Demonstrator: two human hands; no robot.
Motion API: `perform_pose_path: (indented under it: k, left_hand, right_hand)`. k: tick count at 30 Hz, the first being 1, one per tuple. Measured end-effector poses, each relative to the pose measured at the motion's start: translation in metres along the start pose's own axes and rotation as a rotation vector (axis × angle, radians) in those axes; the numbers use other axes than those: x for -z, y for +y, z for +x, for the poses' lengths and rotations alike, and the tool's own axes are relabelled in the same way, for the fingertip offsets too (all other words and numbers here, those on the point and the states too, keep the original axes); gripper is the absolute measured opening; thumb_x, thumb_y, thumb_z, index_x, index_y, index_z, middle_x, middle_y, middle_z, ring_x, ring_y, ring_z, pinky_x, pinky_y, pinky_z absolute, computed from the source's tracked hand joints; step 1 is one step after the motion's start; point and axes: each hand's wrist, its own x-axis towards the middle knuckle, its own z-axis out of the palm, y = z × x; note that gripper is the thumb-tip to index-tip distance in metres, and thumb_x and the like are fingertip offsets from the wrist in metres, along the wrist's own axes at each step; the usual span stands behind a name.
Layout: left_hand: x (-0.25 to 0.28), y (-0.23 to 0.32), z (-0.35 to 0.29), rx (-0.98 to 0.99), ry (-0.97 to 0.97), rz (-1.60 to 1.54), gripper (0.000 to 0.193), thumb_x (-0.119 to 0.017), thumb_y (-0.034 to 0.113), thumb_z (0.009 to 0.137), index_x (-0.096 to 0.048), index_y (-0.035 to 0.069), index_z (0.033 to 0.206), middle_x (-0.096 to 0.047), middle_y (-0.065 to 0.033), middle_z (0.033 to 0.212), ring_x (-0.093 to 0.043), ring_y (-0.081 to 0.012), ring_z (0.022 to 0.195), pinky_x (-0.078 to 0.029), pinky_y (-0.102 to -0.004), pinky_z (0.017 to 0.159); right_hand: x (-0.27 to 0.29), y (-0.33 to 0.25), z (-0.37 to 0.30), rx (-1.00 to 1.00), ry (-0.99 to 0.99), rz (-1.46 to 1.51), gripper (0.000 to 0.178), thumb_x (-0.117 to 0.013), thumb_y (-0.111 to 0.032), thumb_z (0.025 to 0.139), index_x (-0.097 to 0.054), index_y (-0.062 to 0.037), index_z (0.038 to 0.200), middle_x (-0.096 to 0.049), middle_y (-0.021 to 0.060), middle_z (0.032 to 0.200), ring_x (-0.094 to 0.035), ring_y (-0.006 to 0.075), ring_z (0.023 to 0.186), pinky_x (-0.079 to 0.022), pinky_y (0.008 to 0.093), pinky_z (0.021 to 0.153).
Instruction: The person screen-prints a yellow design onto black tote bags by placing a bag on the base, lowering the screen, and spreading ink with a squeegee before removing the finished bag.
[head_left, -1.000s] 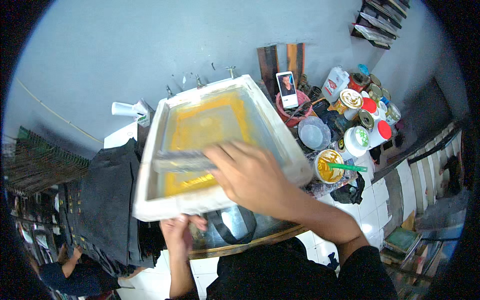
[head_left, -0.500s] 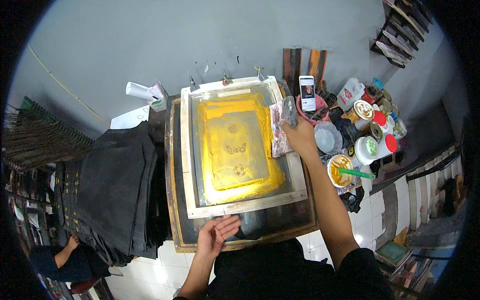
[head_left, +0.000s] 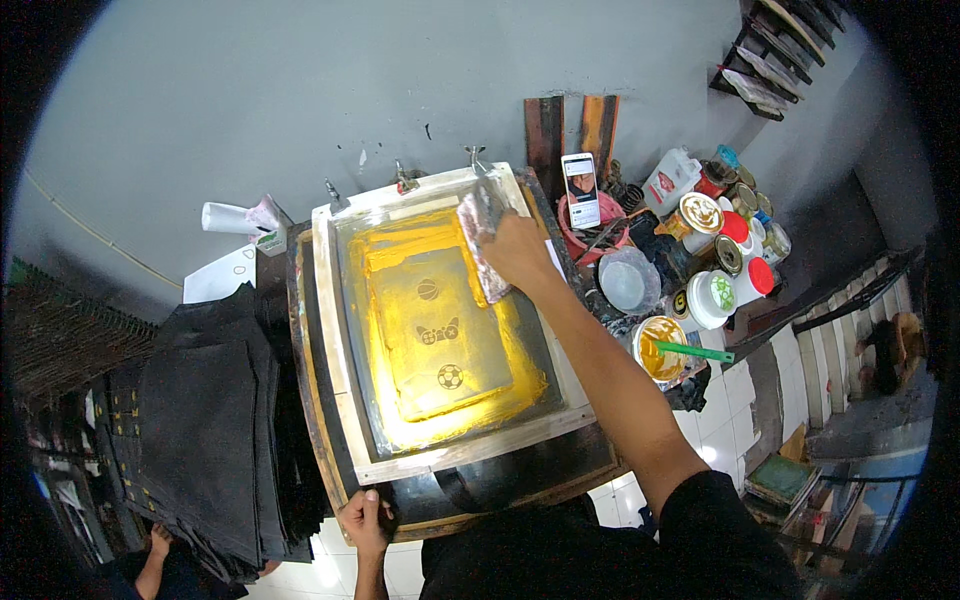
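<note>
A silk-screen frame (head_left: 329, 300) of pale wood lies over a dark board (head_left: 520, 487). Yellow ink (head_left: 395, 250) coats its mesh around dark ball and game-controller designs (head_left: 438, 333). My right hand (head_left: 515, 250) is closed around an ink-stained squeegee (head_left: 484, 270), held slanted at the mesh's upper right side. At the board's near left corner is my left hand (head_left: 367, 520), its fingers curled in with the thumb on top; what they grip, if anything, is hidden. Metal hinge clamps (head_left: 405, 176) stand along the frame's far rail.
Left of the board hangs a stack of black fabric pieces (head_left: 205, 430). To the right are an ink tub (head_left: 660, 340) with a green-handled tool (head_left: 697, 351), a clear bowl (head_left: 628, 282), several jars, and a phone (head_left: 580, 190) by a pink basin (head_left: 600, 242). A co-worker's hand (head_left: 158, 542) shows lower left.
My right hand has brought the squeegee leftward from the frame's right rail onto the mesh. My left hand, open before, has moved to the board's corner and curled closed. The view has shifted.
</note>
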Motion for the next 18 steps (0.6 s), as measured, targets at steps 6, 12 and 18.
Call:
perform_pose_path:
  k: [6, 12, 18]
  left_hand:
    - [-0.002, 0.003, 0.000, -0.070, 0.021, 0.037, 0.041, -0.065, 0.025, 0.102, -0.057, 0.004, 0.068, -0.055, -0.0013, 0.058, -0.050, -0.0086, 0.050, -0.038, -0.0263, 0.047]
    - [-0.007, 0.003, 0.000, -0.080, 0.054, 0.036, 0.043, -0.066, 0.024, 0.101, -0.053, 0.004, 0.066, -0.051, 0.0029, 0.059, -0.040, -0.0052, 0.054, -0.031, -0.0259, 0.049]
    - [-0.005, 0.000, -0.005, -0.055, 0.081, 0.043, 0.042, -0.070, 0.024, 0.098, -0.054, 0.004, 0.066, -0.054, 0.0009, 0.063, -0.047, -0.0071, 0.061, -0.037, -0.0265, 0.055]
  right_hand:
    - [-0.006, -0.033, 0.027, 0.074, -0.157, 0.020, 0.048, -0.073, -0.025, 0.085, -0.063, 0.0141, 0.111, -0.069, 0.0366, 0.098, -0.069, 0.0487, 0.098, -0.055, 0.0502, 0.092]
    - [-0.008, -0.063, 0.054, 0.296, -0.352, -0.100, 0.047, -0.072, -0.025, 0.087, -0.062, 0.0076, 0.119, -0.070, 0.0312, 0.108, -0.068, 0.0452, 0.104, -0.054, 0.0494, 0.094]
    - [-0.020, -0.094, 0.066, 0.652, -0.477, -0.260, 0.052, -0.068, -0.024, 0.086, -0.061, 0.0000, 0.132, -0.071, 0.0245, 0.115, -0.068, 0.0387, 0.110, -0.053, 0.0489, 0.097]
